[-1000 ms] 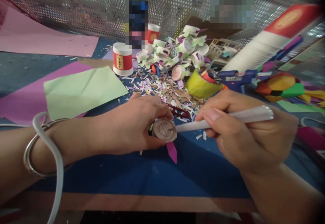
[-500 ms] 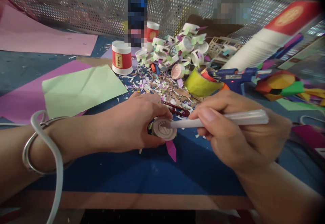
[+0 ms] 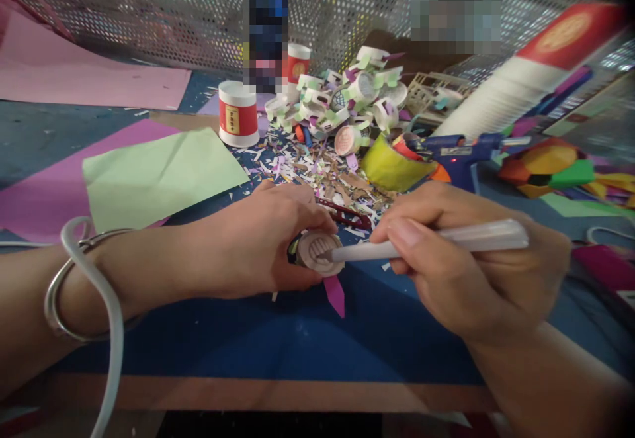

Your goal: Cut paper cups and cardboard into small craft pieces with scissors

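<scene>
My left hand [image 3: 280, 236] pinches the rim of a small round piece [image 3: 317, 247] that looks like a cut-down paper cup, its pale flat face turned toward me. An outline with several short strokes inside is drawn on that face. A purple paper strip [image 3: 335, 296] with a pointed end sticks out below it. In my right hand [image 3: 476, 266] is a white pen [image 3: 367, 251], gripped between thumb and fingers. Its tip meets the lower right part of the drawn shape. The back of the round piece is hidden by my left fingers.
Behind my hands lie paper scraps [image 3: 307, 167], a dark red cutter [image 3: 347, 213] and piled similar cup pieces [image 3: 364, 87]. A glue gun [image 3: 451, 150] rests by a yellow-green holder [image 3: 394, 167]. Green paper [image 3: 159, 173] lies left, a red-and-white cup [image 3: 238, 117] behind it.
The pen tip has shifted slightly down and right on the round face, and more strokes show inside the outline. My left hand stays in place.
</scene>
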`<state>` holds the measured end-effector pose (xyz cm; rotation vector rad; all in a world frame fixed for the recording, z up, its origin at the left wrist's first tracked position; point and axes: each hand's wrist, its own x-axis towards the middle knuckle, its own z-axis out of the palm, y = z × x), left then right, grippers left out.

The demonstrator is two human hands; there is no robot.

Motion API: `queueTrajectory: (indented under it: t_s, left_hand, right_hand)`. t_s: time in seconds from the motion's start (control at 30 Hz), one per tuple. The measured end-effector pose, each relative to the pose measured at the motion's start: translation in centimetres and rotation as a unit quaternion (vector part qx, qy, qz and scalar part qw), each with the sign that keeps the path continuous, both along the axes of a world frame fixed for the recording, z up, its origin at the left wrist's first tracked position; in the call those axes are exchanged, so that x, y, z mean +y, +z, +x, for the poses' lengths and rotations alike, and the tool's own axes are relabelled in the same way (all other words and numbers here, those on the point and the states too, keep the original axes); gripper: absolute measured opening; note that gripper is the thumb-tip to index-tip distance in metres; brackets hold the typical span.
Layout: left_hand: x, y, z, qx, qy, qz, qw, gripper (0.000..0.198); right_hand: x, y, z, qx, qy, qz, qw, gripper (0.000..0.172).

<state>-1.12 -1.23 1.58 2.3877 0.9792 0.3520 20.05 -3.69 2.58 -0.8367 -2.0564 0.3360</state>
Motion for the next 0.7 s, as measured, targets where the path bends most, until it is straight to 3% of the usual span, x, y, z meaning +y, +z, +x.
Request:
queueTrajectory:
  t_s: [0.7]
  left_hand:
    - [0.02,0.00,-0.05,-0.009,-0.012,0.009,1.000,0.025]
  right_hand:
    - [0.10,-0.63,0.00,0.006,-0.046,0.015,0.999,0.023]
